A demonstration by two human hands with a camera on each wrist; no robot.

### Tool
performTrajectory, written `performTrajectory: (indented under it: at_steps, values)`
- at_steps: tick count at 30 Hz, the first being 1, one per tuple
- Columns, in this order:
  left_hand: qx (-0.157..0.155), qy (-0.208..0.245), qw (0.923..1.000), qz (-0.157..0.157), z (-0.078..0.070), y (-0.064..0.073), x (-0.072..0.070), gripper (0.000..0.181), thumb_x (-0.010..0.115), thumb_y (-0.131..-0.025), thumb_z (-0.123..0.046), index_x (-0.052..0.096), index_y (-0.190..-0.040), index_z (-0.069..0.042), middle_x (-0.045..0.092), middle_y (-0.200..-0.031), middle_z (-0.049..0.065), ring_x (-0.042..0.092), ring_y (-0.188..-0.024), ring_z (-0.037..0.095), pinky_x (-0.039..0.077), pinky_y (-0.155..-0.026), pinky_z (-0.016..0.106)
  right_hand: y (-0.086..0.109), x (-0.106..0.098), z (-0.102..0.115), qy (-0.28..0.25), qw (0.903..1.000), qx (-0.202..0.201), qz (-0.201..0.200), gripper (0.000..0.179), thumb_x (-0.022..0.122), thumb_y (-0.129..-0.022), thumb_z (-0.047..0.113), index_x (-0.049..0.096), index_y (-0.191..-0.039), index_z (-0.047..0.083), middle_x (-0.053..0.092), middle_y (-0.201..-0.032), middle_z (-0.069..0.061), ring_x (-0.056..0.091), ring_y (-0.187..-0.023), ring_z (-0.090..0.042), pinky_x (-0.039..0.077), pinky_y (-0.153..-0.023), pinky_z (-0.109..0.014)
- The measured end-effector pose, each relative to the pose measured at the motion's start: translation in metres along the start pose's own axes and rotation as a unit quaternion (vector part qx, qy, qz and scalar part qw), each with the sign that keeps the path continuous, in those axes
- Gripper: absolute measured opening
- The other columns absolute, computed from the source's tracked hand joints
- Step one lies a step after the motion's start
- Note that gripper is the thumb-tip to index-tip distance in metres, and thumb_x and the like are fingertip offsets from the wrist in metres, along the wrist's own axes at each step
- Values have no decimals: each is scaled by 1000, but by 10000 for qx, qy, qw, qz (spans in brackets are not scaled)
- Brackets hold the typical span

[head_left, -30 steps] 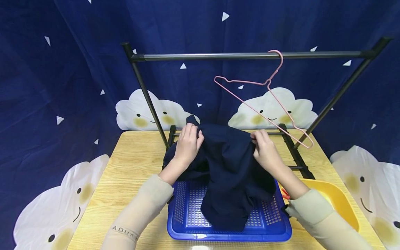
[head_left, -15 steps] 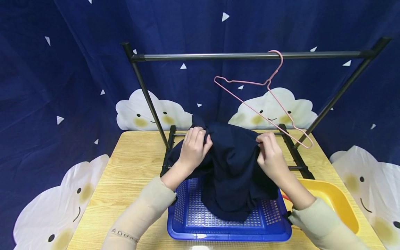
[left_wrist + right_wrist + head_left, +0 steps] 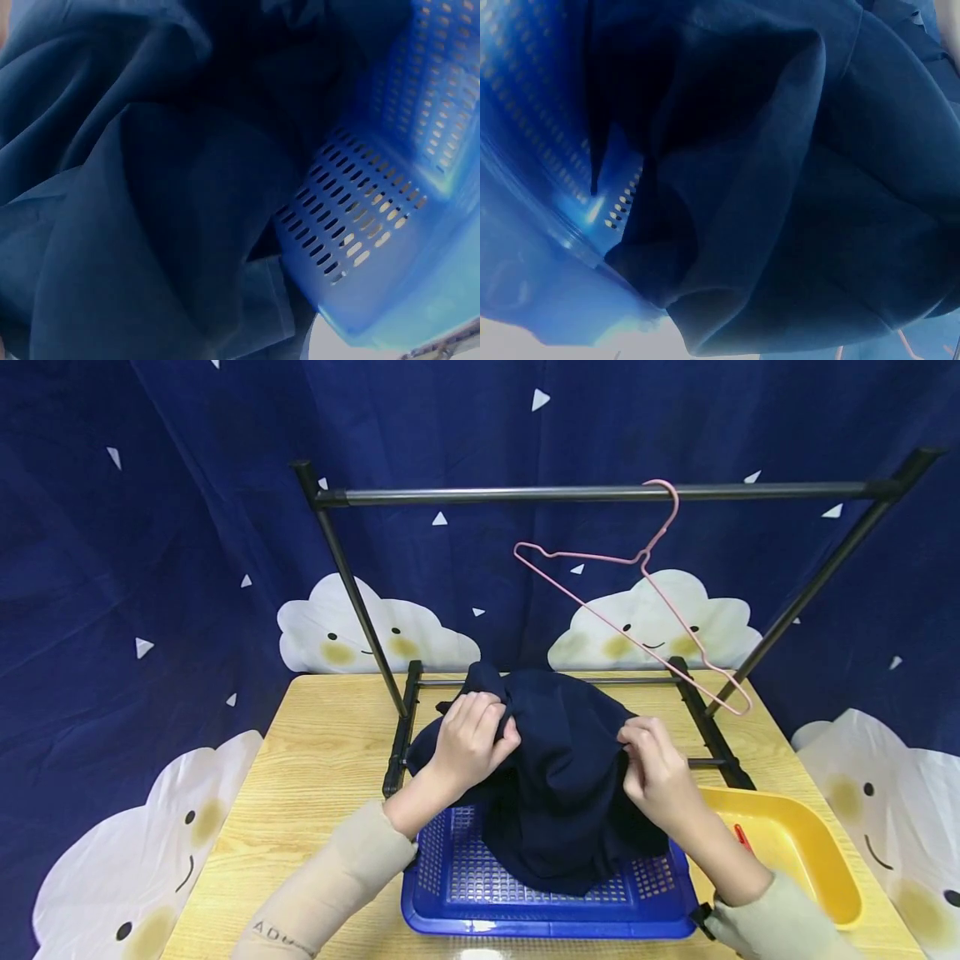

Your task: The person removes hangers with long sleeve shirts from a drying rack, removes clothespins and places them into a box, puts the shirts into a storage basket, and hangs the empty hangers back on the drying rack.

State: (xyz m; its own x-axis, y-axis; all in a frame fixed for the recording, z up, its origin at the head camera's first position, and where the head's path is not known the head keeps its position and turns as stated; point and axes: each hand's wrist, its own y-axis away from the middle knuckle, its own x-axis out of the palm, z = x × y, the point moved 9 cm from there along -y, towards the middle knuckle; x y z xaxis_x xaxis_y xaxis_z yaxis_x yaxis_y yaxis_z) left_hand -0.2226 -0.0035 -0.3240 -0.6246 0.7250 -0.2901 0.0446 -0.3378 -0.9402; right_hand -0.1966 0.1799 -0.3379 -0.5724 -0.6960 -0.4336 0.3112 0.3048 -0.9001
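A dark navy garment [image 3: 562, 777] is held up between both hands over a blue perforated basket [image 3: 551, 925]; its exact kind does not show. My left hand [image 3: 468, 739] grips its upper left part, fingers curled into the cloth. On the other side my right hand [image 3: 656, 768] pinches the garment's right edge between thumb and fingers. The lower cloth hangs in folds into the basket. In the left wrist view the navy cloth [image 3: 150, 225] fills most of the picture beside the basket's holed wall [image 3: 352, 202]. Draped cloth [image 3: 780, 187] also dominates the right wrist view.
A pink hanger [image 3: 592, 558] hangs from the black rack's top bar [image 3: 480, 496], behind and above the hands. The rack's feet stand on the wooden table [image 3: 315, 760]. At the right is a yellow tray [image 3: 840, 860] with a red item [image 3: 742, 837] in it.
Both hands have shifted slightly right and come lower and nearer, still holding the garment. Its top edge has dropped, and its hem lies a little further back over the basket. The hanger stays put.
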Motion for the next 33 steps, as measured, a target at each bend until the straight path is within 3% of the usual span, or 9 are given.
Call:
performTrajectory:
  at_steps: [9,19,29,33]
  values:
    - [146,315,9992,206,-13,13,3,14,45,-81,-11,50,-70,-4,52,-72,8,48,-59,19,41,-53,26,17,3,15,-375,9991,-125,161,22,32,-89,5,52,-83,-5,53,-83,-15,52,-71,-20,44,-61,-19]
    - [222,596,9961,616,-24,30,10,16,44,-80,-12,47,-65,-6,47,-68,5,40,-54,15,34,-48,24,36,15,20,-896,9948,181,451,26,33,-95,10,52,-83,-3,52,-84,-9,52,-77,-17,42,-74,-18]
    - [175,537,9903,1270,-25,42,21,16,43,-81,-14,46,-66,-8,43,-66,3,37,-54,12,31,-47,22,50,27,17,-1022,9893,539,891,28,29,-95,12,52,-86,-2,50,-87,-6,49,-80,-14,40,-74,-17]
    - [19,374,9820,1852,-24,47,30,14,46,-78,-17,49,-67,-9,46,-67,2,40,-55,13,33,-48,22,55,33,14,-931,9869,637,1153,28,29,-95,13,52,-86,0,49,-87,-4,48,-80,-11,40,-73,-17]
